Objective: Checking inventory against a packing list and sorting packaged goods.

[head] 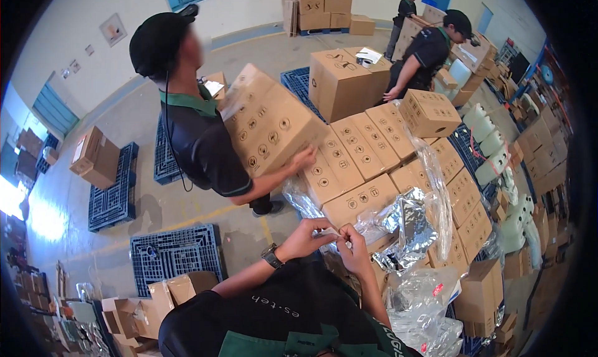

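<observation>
My left hand (pixel 312 237), with a dark watch on its wrist, pinches a small white piece of paper or film (pixel 330 232). The fingers of my right hand (pixel 351 247) close on the other end of the same piece, close to my left. Both hands are above the near edge of a layer of printed cardboard cartons (pixel 359 199). Crumpled silver foil wrap (pixel 413 226) and clear plastic film (pixel 437 189) lie over the cartons to the right of my hands. Clear plastic bags (pixel 418 301) are heaped beside my right forearm.
A co-worker (pixel 201 123) at the left holds a large carton (pixel 271 123) tilted over the stack. Two more people work at the back right. Blue plastic pallets (pixel 177 254) lie on the floor at left. An open carton (pixel 135 315) stands at lower left, and white jugs (pixel 490 146) at right.
</observation>
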`<state>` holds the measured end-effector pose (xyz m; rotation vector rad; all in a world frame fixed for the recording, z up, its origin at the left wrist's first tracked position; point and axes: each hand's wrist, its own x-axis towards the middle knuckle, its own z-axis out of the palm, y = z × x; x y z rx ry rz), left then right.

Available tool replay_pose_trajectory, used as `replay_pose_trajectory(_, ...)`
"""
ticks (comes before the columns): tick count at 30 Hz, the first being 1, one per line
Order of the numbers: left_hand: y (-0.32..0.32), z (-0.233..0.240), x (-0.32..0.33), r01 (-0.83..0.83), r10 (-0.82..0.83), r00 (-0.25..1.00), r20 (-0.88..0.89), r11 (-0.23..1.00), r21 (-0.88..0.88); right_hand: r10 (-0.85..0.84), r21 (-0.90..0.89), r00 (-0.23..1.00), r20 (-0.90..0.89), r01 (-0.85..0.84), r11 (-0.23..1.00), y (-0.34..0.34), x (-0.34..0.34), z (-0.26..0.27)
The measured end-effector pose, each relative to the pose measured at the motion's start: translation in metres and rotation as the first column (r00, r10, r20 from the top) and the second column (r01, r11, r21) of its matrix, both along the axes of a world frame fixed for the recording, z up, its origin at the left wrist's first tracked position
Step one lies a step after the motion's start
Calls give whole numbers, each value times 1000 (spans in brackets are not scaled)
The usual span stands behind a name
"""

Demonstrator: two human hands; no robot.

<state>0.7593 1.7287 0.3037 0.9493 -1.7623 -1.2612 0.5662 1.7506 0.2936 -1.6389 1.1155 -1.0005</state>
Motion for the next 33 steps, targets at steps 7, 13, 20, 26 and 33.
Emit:
replay_pose_trajectory(7,2,13,2,-97,95,995,-22,990,-105,-8,-37,1000,4,8,999,0,8,23)
replay_pose_trajectory(13,0,65,-3,-165,160,986,-47,901,-401,6,-171,1000,-12,-8,985,-7,3,69)
replay_pose_trajectory(20,1,79,-15,-143,124,990,-71,817,-558,-145,-439,989,-3,129,889,2,-9,95)
replay_pose_trajectory(26,0,75,-15,0,-41,994,-102,929,-370,-156,-395,987,38,159,905,7,-13,82)
replay_pose_trajectory(33,-10,60,-32,32,-56,993,-104,974,-225,-195,-393,978,73,208,896,6,-25,72)
